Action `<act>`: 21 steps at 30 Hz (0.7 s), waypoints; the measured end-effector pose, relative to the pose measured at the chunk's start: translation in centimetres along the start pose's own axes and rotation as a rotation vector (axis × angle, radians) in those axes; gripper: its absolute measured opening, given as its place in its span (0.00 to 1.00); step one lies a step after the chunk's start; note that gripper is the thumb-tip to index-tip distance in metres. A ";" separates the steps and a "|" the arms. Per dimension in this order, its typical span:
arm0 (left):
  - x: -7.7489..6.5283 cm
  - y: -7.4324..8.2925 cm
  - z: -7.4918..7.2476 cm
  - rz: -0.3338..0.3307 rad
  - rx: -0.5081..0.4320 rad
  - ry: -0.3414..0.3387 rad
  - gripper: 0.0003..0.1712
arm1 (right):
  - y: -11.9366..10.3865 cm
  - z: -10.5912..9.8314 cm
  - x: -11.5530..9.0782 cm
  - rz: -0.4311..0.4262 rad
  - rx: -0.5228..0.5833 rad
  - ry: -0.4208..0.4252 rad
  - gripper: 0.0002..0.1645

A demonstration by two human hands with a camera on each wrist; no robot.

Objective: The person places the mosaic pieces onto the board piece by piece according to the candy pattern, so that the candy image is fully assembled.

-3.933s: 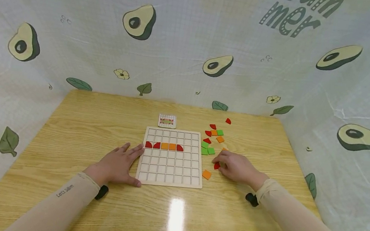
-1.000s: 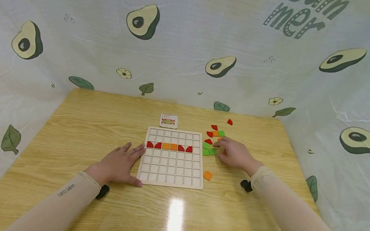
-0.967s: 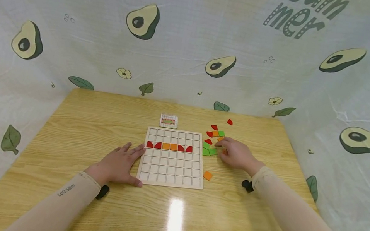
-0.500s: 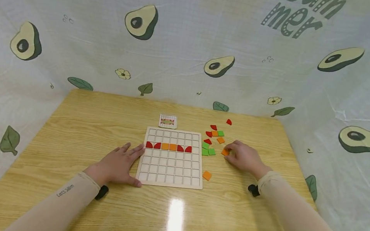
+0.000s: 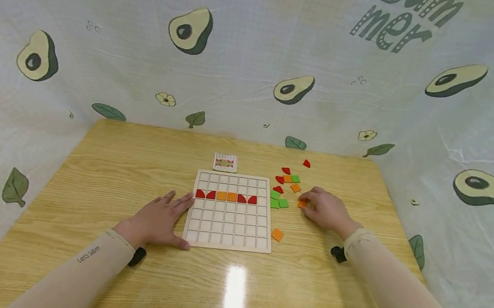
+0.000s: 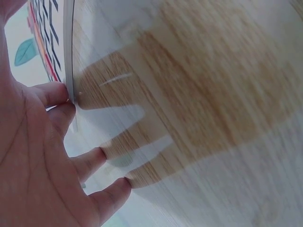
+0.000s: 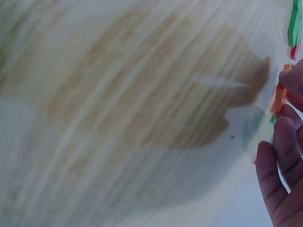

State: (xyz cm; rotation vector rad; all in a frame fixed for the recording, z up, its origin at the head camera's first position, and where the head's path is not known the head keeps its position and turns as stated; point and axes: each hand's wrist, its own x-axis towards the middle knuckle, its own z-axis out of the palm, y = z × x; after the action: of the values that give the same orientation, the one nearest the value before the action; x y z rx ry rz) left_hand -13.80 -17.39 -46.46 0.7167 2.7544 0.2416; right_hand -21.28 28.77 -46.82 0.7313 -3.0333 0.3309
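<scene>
Tile [image 5: 302, 204], orange and partly hidden, sits pinched at the fingertips of my right hand [image 5: 327, 211], which its wrist view crops; my spread left hand [image 5: 158, 220] touches the board [image 5: 229, 228] on its right.

left hand [image 5: 154, 222] touching gridded board [image 5: 228, 228], right hand [image 5: 326, 209] pinching orange tile [image 5: 302, 203], picture card [image 5: 225, 163] beyond the board, wooden counter [image 5: 133, 160]

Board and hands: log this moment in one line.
left hand: touches board | right hand: pinches orange tile | board: six tiles in one row | card: beyond board
</scene>
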 end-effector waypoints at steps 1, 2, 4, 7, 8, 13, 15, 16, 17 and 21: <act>0.0 0.0 0.0 -0.001 0.003 -0.002 0.67 | -0.1 0.0 0.1 -0.003 0.003 0.008 0.17; 0.0 0.0 0.0 0.001 0.005 -0.004 0.68 | -0.2 -0.1 0.2 -0.007 0.006 0.015 0.17; 0.0 -0.1 0.1 0.001 0.011 -0.005 0.68 | -0.5 -0.2 0.6 -0.018 0.014 0.027 0.17; 0.1 -0.3 0.3 0.000 0.014 -0.006 0.69 | -1.8 -0.3 1.8 -0.042 0.030 0.039 0.16; 0.1 -0.3 0.4 0.002 0.013 -0.004 0.69 | -2.4 -0.3 2.2 -0.054 0.039 0.039 0.16; 0.2 -0.6 0.7 0.008 0.002 0.006 0.69 | -6.2 -0.5 4.6 -0.126 0.076 0.024 0.16; 0.2 -0.6 0.8 0.007 -0.002 0.007 0.69 | -7.8 -0.3 5.6 -0.158 0.081 0.010 0.16; 0.2 -0.6 0.8 0.010 -0.005 0.011 0.70 | -8.6 -0.3 6.0 -0.174 0.079 0.003 0.16; 0.2 -0.6 0.8 0.013 -0.007 0.014 0.70 | -9.5 -0.2 6.5 -0.188 0.080 -0.007 0.16; 0.3 -0.7 0.9 0.012 -0.001 0.015 0.70 | -12.9 0.4 8.0 -0.254 0.080 -0.049 0.17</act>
State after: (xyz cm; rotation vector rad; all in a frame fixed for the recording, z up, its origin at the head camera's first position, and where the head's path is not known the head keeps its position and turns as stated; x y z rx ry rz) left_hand -14.14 -17.76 -47.54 0.7337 2.7647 0.2517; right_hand -22.59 13.86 -44.15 1.1313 -2.9363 0.4358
